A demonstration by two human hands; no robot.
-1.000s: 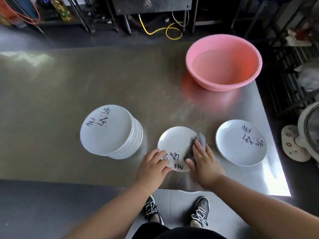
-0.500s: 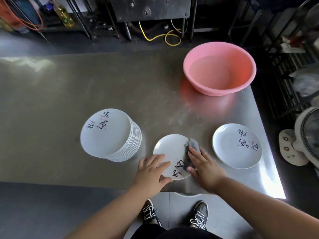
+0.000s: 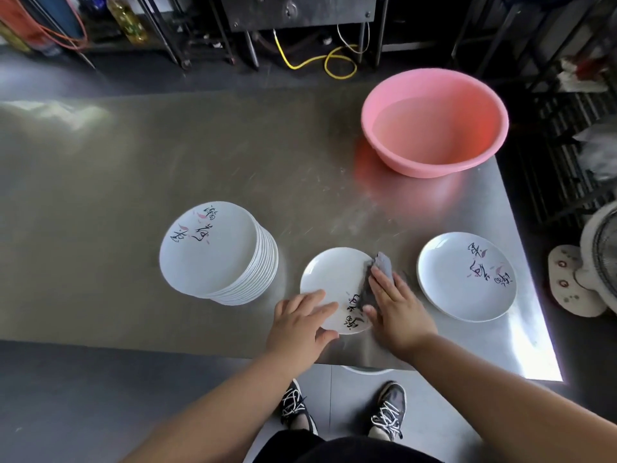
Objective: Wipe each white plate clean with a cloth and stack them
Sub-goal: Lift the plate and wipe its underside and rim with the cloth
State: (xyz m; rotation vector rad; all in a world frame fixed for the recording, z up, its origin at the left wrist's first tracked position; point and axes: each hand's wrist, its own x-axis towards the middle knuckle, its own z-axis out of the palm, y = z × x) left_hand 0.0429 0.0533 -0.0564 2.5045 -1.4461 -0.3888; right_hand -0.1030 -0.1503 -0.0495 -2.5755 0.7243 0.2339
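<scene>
A white plate (image 3: 334, 279) with black brush writing lies near the front edge of the steel table (image 3: 167, 162). My left hand (image 3: 300, 325) rests on its near left rim with the fingers straight and the thumb at the edge. With flat fingers, my right hand (image 3: 397, 305) presses a grey cloth (image 3: 380, 265) onto the plate's right side. A tall stack of white plates (image 3: 213, 248) stands to the left. A single white plate (image 3: 467, 275) lies to the right.
A pink basin (image 3: 434, 121) holding water sits at the table's far right corner. The table's right edge runs just beyond the single plate. A white fan (image 3: 597, 262) stands on the floor at the right. Cables and metal frames lie behind the table.
The plate under my hands has turned, so its writing now sits nearer my right hand. The cloth has shifted a little along the plate's right side. My head has tilted slightly.
</scene>
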